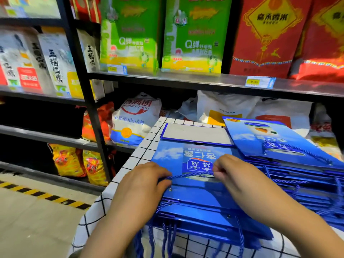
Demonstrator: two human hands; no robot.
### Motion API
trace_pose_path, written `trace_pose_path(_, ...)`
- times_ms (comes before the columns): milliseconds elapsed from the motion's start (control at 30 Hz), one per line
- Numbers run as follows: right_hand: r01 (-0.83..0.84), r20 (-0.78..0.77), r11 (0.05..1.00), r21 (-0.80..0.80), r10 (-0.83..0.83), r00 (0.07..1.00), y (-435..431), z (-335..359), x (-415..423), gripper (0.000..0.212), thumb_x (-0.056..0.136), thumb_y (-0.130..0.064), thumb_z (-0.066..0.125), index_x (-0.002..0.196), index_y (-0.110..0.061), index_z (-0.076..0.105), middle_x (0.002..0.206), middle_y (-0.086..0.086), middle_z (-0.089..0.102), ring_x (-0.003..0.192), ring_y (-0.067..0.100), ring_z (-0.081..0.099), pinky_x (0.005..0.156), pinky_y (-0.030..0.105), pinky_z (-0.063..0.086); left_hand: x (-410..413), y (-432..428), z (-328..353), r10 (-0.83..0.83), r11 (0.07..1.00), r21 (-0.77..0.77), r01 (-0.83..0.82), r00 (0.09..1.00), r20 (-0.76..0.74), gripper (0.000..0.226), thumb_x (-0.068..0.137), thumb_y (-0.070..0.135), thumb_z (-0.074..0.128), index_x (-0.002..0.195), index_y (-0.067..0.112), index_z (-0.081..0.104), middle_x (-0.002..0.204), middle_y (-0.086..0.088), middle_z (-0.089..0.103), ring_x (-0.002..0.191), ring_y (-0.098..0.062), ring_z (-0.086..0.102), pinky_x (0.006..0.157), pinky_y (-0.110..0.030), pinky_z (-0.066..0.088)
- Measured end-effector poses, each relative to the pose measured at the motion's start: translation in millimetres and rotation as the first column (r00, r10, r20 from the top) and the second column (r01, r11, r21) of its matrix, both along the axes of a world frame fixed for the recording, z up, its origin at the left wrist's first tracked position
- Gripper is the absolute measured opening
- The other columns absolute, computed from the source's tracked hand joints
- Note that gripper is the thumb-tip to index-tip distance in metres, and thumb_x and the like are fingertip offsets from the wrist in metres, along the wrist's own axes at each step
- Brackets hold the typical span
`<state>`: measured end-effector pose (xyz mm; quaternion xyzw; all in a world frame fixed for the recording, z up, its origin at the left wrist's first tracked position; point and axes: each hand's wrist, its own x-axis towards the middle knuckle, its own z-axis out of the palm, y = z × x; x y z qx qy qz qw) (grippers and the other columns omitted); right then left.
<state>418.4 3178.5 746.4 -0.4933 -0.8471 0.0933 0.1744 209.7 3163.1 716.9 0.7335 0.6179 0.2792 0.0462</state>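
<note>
Step in hand: left hand [145, 183] and right hand [240, 179] fingers pinch the blue twisted cord handle [189, 176] of the topmost flat blue paper bag [167, 151]. Next move, likely: raise the cord and open the bag.

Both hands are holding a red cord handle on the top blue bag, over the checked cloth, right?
Not quite: the cord handle is blue, not red. The head view shows the left hand and right hand holding it on the top blue bag, over the checked cloth.

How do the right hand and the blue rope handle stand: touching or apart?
Touching. The head view shows the right hand pinching the blue rope handle; the left hand grips its other end.
</note>
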Motion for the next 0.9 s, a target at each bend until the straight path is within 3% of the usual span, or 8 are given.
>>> trace_pose_path(133,0.121,-0.062,0.961,0.247,-0.109,0.992,0,-7,0,0.005,0.091,-0.022,0.052,0.088,-0.025,0.055,0.094,-0.007,0.055,0.089,0.022,0.055,0.077,0.033,0.043,-3,1,-5,-0.002,1.0,0.006,0.002,1.0,-0.017,0.032,0.095,0.036,0.044,0.125,0.038,0.054,0.101,0.011,0.049,0.109,-0.01,0.046,0.081,-0.019,0.032)
trace_pose_path(200,0.137,-0.18,0.928,0.346,-0.077,0.981,-5,-9,-8,0.01,0.086,-0.026,0.055,0.092,-0.023,0.062,0.085,-0.013,0.057,0.078,0.011,0.058,0.07,0.025,0.044,-5,0,-3,0.016,1.0,0.018,-0.019,0.993,0.118,0.034,0.091,0.031,0.053,0.125,0.035,0.055,0.097,0.01,0.057,0.103,-0.009,0.054,0.08,-0.019,0.037)
trace_pose_path(267,0.058,-0.311,0.982,0.182,0.001,0.951,-12,-12,-24,0.017,0.085,-0.034,0.051,0.097,-0.033,0.063,0.068,-0.027,0.054,0.067,-0.004,0.054,0.067,0.01,0.04,-4,-2,2,0.041,0.999,0.018,-0.048,0.962,0.269,0.044,0.082,0.025,0.066,0.124,0.034,0.056,0.083,0.014,0.063,0.081,0.0,0.057,0.075,-0.018,0.041)
trace_pose_path(333,-0.061,-0.356,0.996,-0.065,0.033,0.934,-13,-18,-44,0.024,0.09,-0.037,0.05,0.111,-0.043,0.059,0.066,-0.032,0.056,0.067,-0.008,0.053,0.07,0.011,0.042,0,-2,3,0.028,0.999,0.006,-0.033,0.922,0.386,0.06,0.074,0.018,0.074,0.126,0.037,0.051,0.065,0.012,0.059,0.064,0.003,0.054,0.066,-0.012,0.04)
trace_pose_path(500,-0.148,-0.586,0.956,-0.253,-0.03,0.81,1,-25,-63,0.025,0.086,-0.014,0.06,0.108,-0.021,0.069,0.071,-0.025,0.061,0.059,-0.01,0.056,0.066,0.008,0.042,7,-10,6,-0.063,0.997,-0.002,0.073,0.878,0.474,0.083,0.071,0.012,0.075,0.108,0.066,0.025,0.066,0.013,0.06,0.056,0.001,0.052,0.063,-0.013,0.043)
trace_pose_path(700,-0.143,-0.693,0.936,-0.321,-0.13,0.709,1,-26,-66,0.016,0.08,-0.01,0.065,0.068,-0.021,0.07,0.057,-0.008,0.065,0.051,0.003,0.056,0.057,0.017,0.046,11,-13,5,-0.089,0.994,0.093,0.061,0.939,0.332,0.061,0.074,0.02,0.071,0.096,0.061,0.032,0.087,0.018,0.05,0.071,0.001,0.053,0.068,-0.019,0.047)
trace_pose_path(800,-0.142,-0.641,0.922,-0.361,-0.135,0.756,2,-25,-63,0.024,0.084,-0.013,0.062,0.062,-0.023,0.063,0.055,-0.006,0.061,0.051,0.005,0.053,0.056,0.018,0.045,9,-12,-2,-0.157,0.984,0.128,0.128,0.954,0.256,0.045,0.076,0.03,0.068,0.109,0.05,0.044,0.09,0.026,0.046,0.084,0.008,0.05,0.074,-0.012,0.041)
trace_pose_path(900,-0.043,-0.55,0.957,-0.287,-0.128,0.825,3,-24,-59,0.026,0.09,-0.019,0.053,0.065,-0.026,0.054,0.058,-0.007,0.058,0.058,0.008,0.055,0.063,0.023,0.046,-10,-7,-2,-0.181,0.971,0.192,0.141,0.961,0.21,0.026,0.077,0.045,0.056,0.101,0.035,0.057,0.096,0.022,0.056,0.092,0.009,0.052,0.078,-0.008,0.041)
